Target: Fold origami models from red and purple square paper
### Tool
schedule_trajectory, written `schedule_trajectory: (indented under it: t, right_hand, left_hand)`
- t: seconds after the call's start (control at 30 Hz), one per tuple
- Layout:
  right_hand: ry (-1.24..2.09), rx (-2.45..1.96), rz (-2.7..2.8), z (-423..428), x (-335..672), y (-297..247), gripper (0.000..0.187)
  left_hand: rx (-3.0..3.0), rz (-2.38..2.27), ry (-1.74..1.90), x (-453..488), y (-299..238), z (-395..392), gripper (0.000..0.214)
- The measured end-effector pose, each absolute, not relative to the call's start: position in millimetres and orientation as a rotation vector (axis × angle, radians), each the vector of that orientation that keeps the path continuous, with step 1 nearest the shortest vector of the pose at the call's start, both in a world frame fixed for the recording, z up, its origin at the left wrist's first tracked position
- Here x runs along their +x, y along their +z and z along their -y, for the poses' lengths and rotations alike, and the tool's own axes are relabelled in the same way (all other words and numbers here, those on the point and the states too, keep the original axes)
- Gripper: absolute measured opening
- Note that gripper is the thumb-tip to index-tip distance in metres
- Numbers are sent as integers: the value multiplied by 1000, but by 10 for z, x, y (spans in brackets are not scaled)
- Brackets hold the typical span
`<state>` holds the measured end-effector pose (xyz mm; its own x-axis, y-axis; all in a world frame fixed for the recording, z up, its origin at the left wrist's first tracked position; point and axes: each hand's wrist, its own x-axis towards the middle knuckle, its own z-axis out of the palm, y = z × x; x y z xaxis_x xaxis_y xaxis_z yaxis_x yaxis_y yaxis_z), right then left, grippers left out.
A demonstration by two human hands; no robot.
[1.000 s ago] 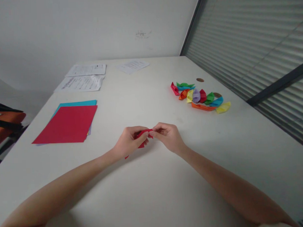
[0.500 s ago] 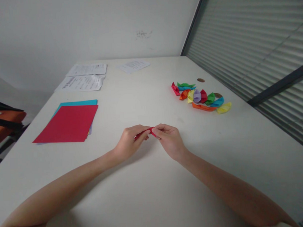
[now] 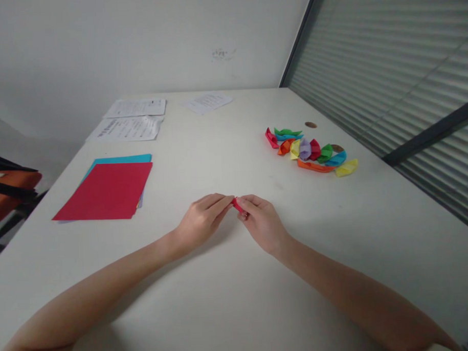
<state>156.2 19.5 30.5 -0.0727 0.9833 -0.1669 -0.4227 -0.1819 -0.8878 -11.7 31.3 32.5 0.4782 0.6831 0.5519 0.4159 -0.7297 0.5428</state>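
Between my two hands, over the middle of the white table [image 3: 223, 293], is a small folded piece of red paper [image 3: 238, 204]. My left hand [image 3: 204, 217] pinches its left side, with the fingers together and pointing right. My right hand [image 3: 263, 219] grips the right side between thumb and curled fingers. Most of the red paper is hidden by the fingers, so its full shape cannot be made out. The fingertips of both hands nearly meet around it.
A stack of coloured sheets, red sheet [image 3: 104, 192] on top and blue sheet [image 3: 122, 159] beneath, lies left. Several folded paper boats [image 3: 305, 150] cluster at right. Printed papers [image 3: 128, 129] lie at the back left. A window with blinds [image 3: 387, 62] borders the right side.
My left fingers have straightened and closed over the red paper, covering its left part that showed before. My right hand has shifted slightly; the boats and sheets stay put.
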Motion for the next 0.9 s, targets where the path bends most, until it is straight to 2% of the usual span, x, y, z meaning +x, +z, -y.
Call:
schedule_trajectory:
  t: [0.23,0.47,0.7,0.9]
  right_hand:
    - [1339,-943,978,-106,1556,348,21]
    - [1065,-1002,1196,-122,1600,344,20]
    - [1172,-956,1231,-174,1678,373,15]
    - [1060,-929,1270,-186,1669,362,8]
  left_hand:
    - [1960,-947,1005,-33,580,-247,26]
    - [1824,-877,1001,-26,580,-207,24]
    - [1617,-876,994,-1,588,-196,24]
    - [1582,-888,987,2,561,-195,25]
